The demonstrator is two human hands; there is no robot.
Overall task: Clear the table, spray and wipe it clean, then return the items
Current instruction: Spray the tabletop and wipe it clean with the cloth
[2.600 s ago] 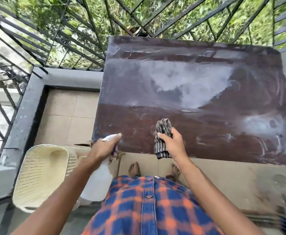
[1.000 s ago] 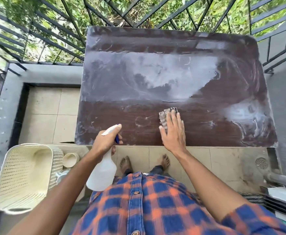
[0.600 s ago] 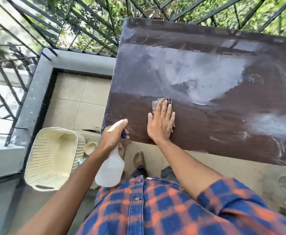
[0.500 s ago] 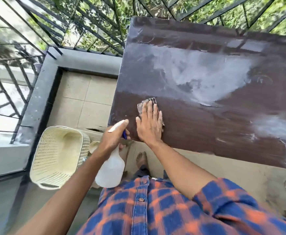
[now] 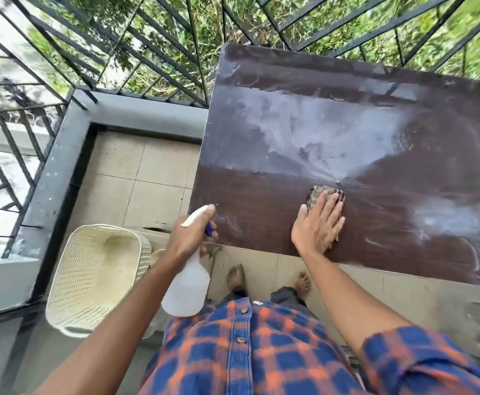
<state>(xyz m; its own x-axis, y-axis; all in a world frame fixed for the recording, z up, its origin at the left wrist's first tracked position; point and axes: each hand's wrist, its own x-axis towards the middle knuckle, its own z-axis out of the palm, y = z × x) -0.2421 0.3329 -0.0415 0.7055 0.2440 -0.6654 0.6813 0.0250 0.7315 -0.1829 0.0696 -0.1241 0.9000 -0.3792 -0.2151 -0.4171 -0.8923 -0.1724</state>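
Note:
The dark brown table [image 5: 404,138] has a pale dusty film over its far half and a darker wiped band along the near edge. My right hand [image 5: 317,223] presses flat on a striped cloth [image 5: 325,193] near the front of the table; only the cloth's far end shows beyond my fingers. My left hand [image 5: 189,238] grips the neck of a white spray bottle [image 5: 187,283] with a blue trigger, held just off the table's near left corner, nozzle pointing over the tabletop.
A cream perforated basket [image 5: 90,277] stands on the floor at the left, with a small cup [image 5: 156,255] beside it. Black metal railings [image 5: 147,61] and a grey ledge [image 5: 53,178] enclose the tiled balcony floor [image 5: 142,178]. My bare feet are under the table's edge.
My right hand laid the cloth flat on the table and slid it left, then back right along the near band. The left hand kept the spray bottle at the table's corner.

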